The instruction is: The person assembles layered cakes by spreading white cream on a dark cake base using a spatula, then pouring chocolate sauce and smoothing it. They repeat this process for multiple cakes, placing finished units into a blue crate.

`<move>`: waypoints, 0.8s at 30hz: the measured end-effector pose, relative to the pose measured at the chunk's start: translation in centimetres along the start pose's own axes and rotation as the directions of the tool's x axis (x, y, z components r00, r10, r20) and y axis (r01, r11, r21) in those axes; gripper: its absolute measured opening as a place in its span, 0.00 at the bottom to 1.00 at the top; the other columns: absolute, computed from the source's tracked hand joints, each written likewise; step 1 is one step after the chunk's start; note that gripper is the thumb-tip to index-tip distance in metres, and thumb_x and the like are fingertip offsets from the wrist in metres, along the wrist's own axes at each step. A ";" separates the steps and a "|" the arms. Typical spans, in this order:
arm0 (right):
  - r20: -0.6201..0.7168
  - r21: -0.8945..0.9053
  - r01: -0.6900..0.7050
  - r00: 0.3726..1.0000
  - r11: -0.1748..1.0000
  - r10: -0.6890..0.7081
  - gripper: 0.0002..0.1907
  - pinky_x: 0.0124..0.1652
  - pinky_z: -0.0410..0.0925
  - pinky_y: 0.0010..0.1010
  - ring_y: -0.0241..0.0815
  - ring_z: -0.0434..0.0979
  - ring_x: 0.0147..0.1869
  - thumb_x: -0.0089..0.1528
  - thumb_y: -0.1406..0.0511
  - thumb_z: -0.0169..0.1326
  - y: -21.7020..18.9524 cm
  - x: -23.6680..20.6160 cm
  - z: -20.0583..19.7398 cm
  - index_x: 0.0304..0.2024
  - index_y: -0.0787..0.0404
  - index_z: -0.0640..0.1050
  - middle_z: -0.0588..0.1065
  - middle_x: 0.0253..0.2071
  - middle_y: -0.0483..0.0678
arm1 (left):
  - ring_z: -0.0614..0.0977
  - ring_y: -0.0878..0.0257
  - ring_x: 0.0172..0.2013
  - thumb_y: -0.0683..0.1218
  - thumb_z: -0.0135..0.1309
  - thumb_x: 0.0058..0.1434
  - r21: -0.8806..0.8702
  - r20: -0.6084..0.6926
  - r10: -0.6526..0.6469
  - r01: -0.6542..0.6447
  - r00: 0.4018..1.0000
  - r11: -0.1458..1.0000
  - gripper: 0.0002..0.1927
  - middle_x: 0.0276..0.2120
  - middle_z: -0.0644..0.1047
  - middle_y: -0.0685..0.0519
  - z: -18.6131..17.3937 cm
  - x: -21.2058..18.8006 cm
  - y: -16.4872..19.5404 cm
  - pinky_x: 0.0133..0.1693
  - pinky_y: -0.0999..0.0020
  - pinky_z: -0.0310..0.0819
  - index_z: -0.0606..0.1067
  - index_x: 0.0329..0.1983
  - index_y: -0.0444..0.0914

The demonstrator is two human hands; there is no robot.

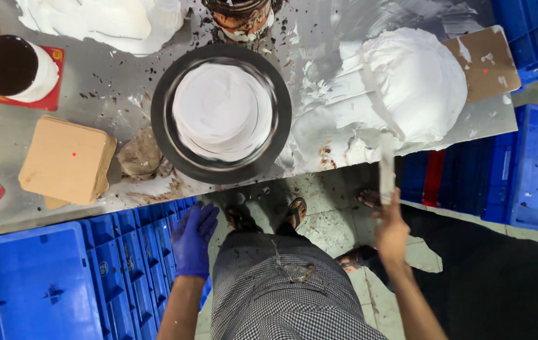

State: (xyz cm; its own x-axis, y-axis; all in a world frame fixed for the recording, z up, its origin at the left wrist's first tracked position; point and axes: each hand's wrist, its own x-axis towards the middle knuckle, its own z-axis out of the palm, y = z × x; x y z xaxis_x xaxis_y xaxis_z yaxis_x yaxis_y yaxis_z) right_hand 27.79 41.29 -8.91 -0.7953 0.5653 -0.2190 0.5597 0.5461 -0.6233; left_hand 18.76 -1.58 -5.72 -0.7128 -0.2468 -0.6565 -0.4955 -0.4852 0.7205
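A round white-frosted cake point(222, 111) sits on a dark turntable point(174, 151) at the middle of the steel table point(111, 82). My left hand point(193, 239), in a blue glove, hangs open below the table edge and holds nothing. My right hand point(390, 228), bare, is shut on a long cream-coated spatula point(386, 165) whose blade points up to a large mound of white cream point(407, 82) on the table's right side.
A stack of square brown cake boards point(67, 160) lies at left. A chocolate-topped cake point(14, 68) on a red board stands at far left. Blue crates point(36, 283) stand below and to the right point(533, 170). Another person's sandalled feet point(357, 258) are near mine.
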 end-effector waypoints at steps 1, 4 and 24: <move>0.018 -0.047 0.063 0.998 0.997 -0.062 0.34 0.34 0.71 0.39 0.48 0.79 0.34 0.68 0.73 0.44 -0.8 0.7 1.2 0.77 0.54 0.56 0.80 0.37 0.58 | 0.84 0.50 0.51 0.46 0.49 0.68 0.000 -0.001 0.008 -0.008 1.000 1.000 0.22 0.52 0.80 0.38 0.1 -0.2 -0.1 0.52 0.62 0.79 0.70 0.62 0.30; 0.086 -0.053 0.371 0.927 0.927 -0.366 0.38 0.30 0.70 0.39 0.50 0.78 0.30 0.64 0.73 0.43 -4.0 -0.7 4.5 0.77 0.54 0.55 0.80 0.40 0.58 | 0.83 0.50 0.52 0.47 0.49 0.69 -0.004 -0.015 -0.009 0.009 1.000 1.000 0.23 0.53 0.79 0.38 0.3 -0.5 -0.2 0.52 0.63 0.78 0.70 0.63 0.30; -0.202 -0.162 0.363 0.898 0.918 -0.391 0.34 0.49 0.67 0.41 0.54 0.69 0.46 0.66 0.72 0.54 -1.2 -5.2 12.0 0.75 0.55 0.65 0.68 0.46 0.59 | 0.83 0.46 0.52 0.60 0.41 0.72 -0.047 0.384 -0.133 0.163 0.914 0.986 0.33 0.53 0.79 0.37 1.0 6.7 4.9 0.54 0.58 0.76 0.69 0.64 0.28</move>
State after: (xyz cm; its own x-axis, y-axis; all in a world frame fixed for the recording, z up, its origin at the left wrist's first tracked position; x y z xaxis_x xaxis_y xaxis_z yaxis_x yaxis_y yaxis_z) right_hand 28.49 30.31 -16.02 -0.8860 0.4192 0.1984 0.2627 0.8062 -0.5301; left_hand 11.05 -4.80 -6.38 -0.7761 0.1609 -0.6097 -0.5812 -0.5574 0.5928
